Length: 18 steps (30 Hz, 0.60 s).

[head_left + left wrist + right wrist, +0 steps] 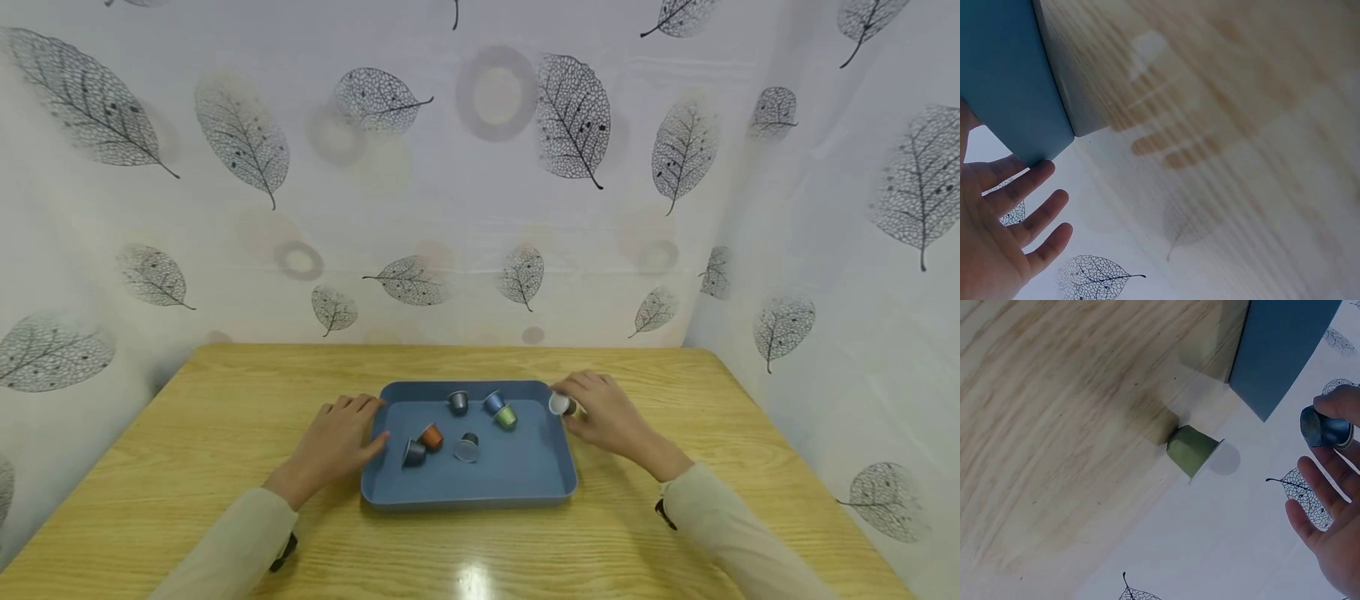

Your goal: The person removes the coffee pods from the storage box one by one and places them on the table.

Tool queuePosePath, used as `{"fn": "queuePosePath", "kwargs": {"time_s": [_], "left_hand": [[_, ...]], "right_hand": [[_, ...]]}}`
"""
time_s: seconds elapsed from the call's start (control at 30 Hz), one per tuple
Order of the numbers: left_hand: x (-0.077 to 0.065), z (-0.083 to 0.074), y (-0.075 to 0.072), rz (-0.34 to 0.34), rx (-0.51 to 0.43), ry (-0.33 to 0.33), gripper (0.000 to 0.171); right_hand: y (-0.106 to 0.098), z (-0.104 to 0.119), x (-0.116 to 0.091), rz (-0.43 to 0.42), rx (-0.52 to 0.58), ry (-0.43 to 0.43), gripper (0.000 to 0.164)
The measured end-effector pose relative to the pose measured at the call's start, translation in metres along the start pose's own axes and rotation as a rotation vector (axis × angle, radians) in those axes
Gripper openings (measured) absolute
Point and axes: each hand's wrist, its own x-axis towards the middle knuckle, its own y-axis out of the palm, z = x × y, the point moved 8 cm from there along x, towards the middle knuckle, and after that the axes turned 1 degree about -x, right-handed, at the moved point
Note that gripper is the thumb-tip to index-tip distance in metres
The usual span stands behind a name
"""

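My right hand (603,414) pinches a dark coffee capsule (1325,428) between thumb and fingers, over the right rim of the blue-grey tray (517,475). Its pale lid faces the tray in the head view. At the tray's left rim rests my left hand (337,437), fingers spread and fairly straight, the thumb reaching over the edge. In the left wrist view a fingertip touches the tray's corner. Inside the tray lie a dark grey capsule (458,403), a blue one (493,402), a green one (506,417), an orange one (431,437) and two more dark capsules (415,453).
A green capsule (1191,450) lies on the wooden table (480,542) outside the tray in the right wrist view. Behind the table hangs a pale curtain (480,208) with a leaf print, which also runs along both sides.
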Motion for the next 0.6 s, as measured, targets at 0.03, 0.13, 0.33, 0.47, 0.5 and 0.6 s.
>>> {"fn": "queuePosePath", "kwargs": {"time_s": [0.03,0.13,0.33,0.47,0.5,0.6], "left_hand": [[0.000,0.000,0.000,-0.003,-0.001,0.001,0.044],[0.000,0.000,0.000,-0.008,0.001,0.005,0.044],[0.000,0.001,0.001,-0.010,-0.001,0.007,0.044],[0.000,0.000,0.001,-0.012,-0.002,0.008,0.044],[0.000,0.000,0.000,-0.013,-0.002,0.008,0.044],[0.000,0.000,0.000,-0.014,0.000,0.008,0.044]], "right_hand": [[-0.001,-0.002,-0.001,-0.007,0.003,0.002,0.043],[-0.002,-0.008,-0.005,-0.020,0.019,0.015,0.041],[-0.001,-0.020,-0.013,-0.023,0.032,0.052,0.042],[-0.002,-0.028,-0.017,-0.035,0.033,0.070,0.042],[-0.001,-0.030,-0.019,-0.036,0.033,0.075,0.042],[-0.001,-0.037,-0.023,-0.030,0.036,0.105,0.042]]}}
